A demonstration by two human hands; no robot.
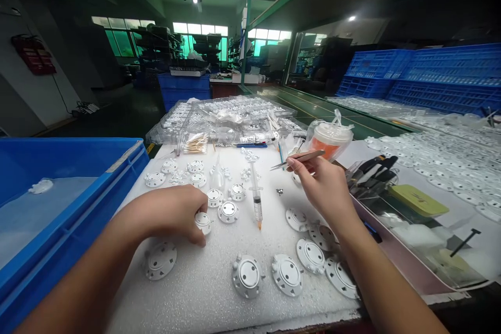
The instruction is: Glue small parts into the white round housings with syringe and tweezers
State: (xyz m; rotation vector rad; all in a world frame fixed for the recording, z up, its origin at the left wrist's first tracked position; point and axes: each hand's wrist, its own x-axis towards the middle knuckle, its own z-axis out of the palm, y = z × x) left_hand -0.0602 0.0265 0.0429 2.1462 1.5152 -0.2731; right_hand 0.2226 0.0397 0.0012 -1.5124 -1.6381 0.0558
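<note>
Round white discs (248, 276) are lying near while the left hand (177, 210) is grasping a smaller disc (203, 223), the right hand (325, 180) pointed metal tweezers (307, 156).

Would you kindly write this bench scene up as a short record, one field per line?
Left hand: pinches a white round part by its edge; lifted or not, unclear
Right hand: holds metal tweezers, tips to the left
Work surface: white foam-like sheet
On it: further round parts; a syringe with its amber tip toward the near edge
Left side: blue bin
Right side: pink-walled box with tools
Toward the back: cotton swabs
</note>
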